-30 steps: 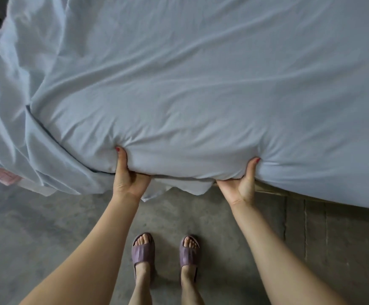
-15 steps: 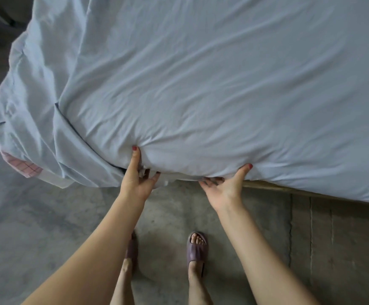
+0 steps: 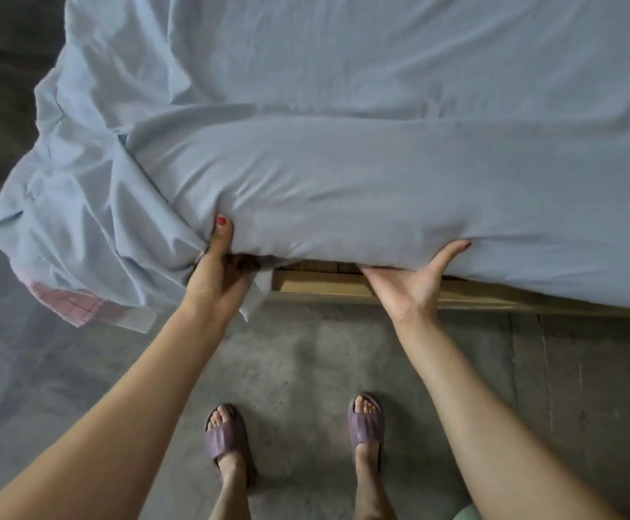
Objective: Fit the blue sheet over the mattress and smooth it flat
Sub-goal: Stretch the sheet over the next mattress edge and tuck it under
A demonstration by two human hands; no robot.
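Left hand (image 3: 217, 277) gripping mattress (image 3: 343, 204) edge, thumb on top, fingers curling underneath. Right hand (image 3: 411, 285) cupping edge from below, thumb spread up. Blue sheet (image 3: 343, 69) covering top, bunching loose at corner. Keep lifting evenly while tucking hem under; wooden frame (image 3: 324, 287) showing.

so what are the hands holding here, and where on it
Both hands grip the sheet-covered mattress at its near edge: left hand near the bunched corner, right hand further along, fingers tucked underneath, above the wooden frame.
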